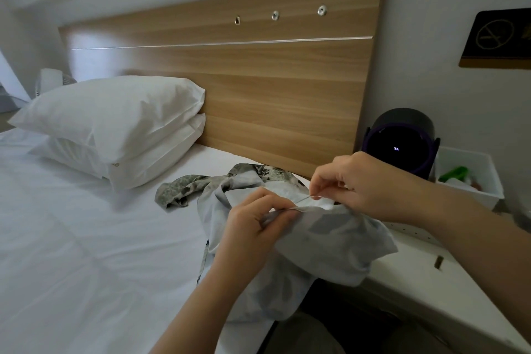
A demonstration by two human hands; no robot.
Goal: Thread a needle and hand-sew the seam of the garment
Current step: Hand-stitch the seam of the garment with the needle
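A pale grey garment (330, 241) with a leaf print lies bunched at the right edge of the bed, partly lifted. My left hand (253, 221) grips a folded edge of the fabric, fingers curled round the seam. My right hand (353, 184) is just above and to the right, pinching a thin needle (304, 199) that runs down-left into the held edge. The thread is too fine to make out.
The white bed (86, 238) fills the left, with two stacked white pillows (115, 129) against a wooden headboard (273, 80). A white bedside table (431, 276) is at right, carrying a black round device (402, 141) and a white bin (474, 181).
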